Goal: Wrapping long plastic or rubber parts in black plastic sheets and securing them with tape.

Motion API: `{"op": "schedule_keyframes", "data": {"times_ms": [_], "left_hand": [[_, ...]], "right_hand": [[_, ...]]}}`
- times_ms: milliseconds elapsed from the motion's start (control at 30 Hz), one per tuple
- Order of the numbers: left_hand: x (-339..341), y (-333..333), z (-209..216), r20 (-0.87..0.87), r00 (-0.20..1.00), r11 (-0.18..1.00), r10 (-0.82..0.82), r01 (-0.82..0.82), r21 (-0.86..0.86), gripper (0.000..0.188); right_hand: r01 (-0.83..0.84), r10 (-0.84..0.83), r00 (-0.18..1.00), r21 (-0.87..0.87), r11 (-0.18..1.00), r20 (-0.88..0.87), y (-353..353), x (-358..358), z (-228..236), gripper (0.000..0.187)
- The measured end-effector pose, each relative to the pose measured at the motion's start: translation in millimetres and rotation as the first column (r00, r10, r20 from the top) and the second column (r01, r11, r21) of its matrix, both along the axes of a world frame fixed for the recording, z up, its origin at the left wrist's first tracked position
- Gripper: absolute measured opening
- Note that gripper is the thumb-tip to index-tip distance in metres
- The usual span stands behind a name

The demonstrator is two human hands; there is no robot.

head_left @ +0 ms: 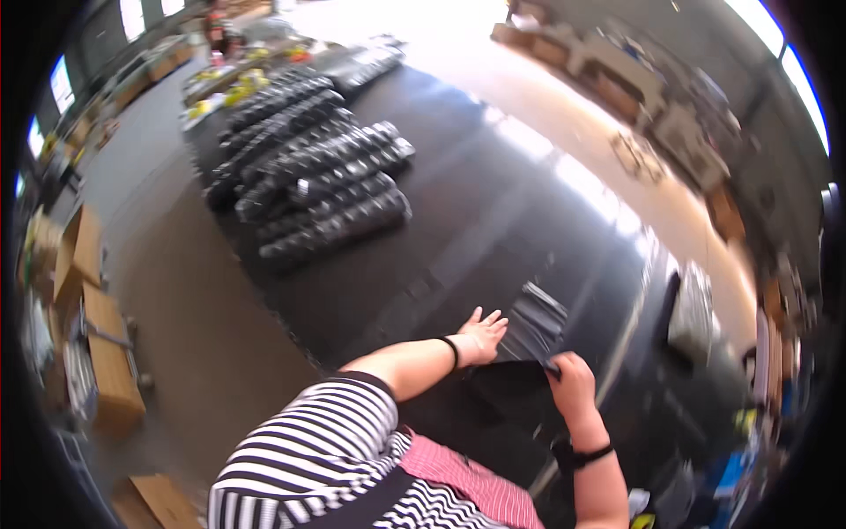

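My left hand point(483, 337) lies flat with its fingers spread, at the left side of a thin, shiny, dark plastic sheet or bag point(538, 319) on the black table point(458, 203). A black band circles that wrist. My right hand point(575, 381) is closed in a pinch on the near right corner of the plastic, which is lifted a little off the table. A darker piece point(507, 388) extends below, between my hands; I cannot make out whether it belongs to the same plastic. A dark watch-like band point(586, 455) is on my right wrist.
Several black, studded rolls point(326, 176) are stacked on the table's far left part. A grey plastic-wrapped bundle point(692, 313) stands to the right. Cardboard boxes point(110, 361) line the left floor, and more boxes point(608, 93) sit along the right wall. Blue items point(733, 473) lie at lower right.
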State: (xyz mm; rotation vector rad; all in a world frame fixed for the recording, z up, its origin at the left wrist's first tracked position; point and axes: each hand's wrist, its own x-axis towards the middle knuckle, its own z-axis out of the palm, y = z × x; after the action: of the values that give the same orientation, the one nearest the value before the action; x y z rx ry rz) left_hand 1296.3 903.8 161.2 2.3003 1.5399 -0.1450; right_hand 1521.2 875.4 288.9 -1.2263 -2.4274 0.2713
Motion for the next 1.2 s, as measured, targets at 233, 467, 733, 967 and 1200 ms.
{"op": "schedule_keyframes", "data": {"times_ms": [233,467,733,967,1200], "left_hand": [[-78,-12,67,0.511,0.852,0.96,0.116,-0.228,0.161,0.04],[-248,-259,-12,0.482,0.25,0.542,0.84,-0.349,-0.764,0.019],[-204,-489,-88,-0.052,-0.165,-0.135,0.985,-0.546,-0.827,0.013],[-159,-566,-82,0.157,-0.476,-0.256,0.865,-0.688,-0.679,0.018],[-114,-596,-97,0.166,-0.487,-0.329,0.857,-0.767,-0.551,0.022]], "right_hand": [[-0.057,0.059,0.995,-0.029,0.998,0.08,-77,-46,40,0.023],[-0.276,0.312,0.946,-0.293,0.916,0.084,-104,-68,-78,0.016],[-0.318,0.402,0.902,-0.383,0.867,0.159,-121,-65,-129,0.014],[-0.337,0.479,0.844,-0.457,0.823,0.24,-137,-53,-126,0.023],[-0.381,0.531,0.809,-0.462,0.801,0.254,-129,-46,-132,0.025]]}}
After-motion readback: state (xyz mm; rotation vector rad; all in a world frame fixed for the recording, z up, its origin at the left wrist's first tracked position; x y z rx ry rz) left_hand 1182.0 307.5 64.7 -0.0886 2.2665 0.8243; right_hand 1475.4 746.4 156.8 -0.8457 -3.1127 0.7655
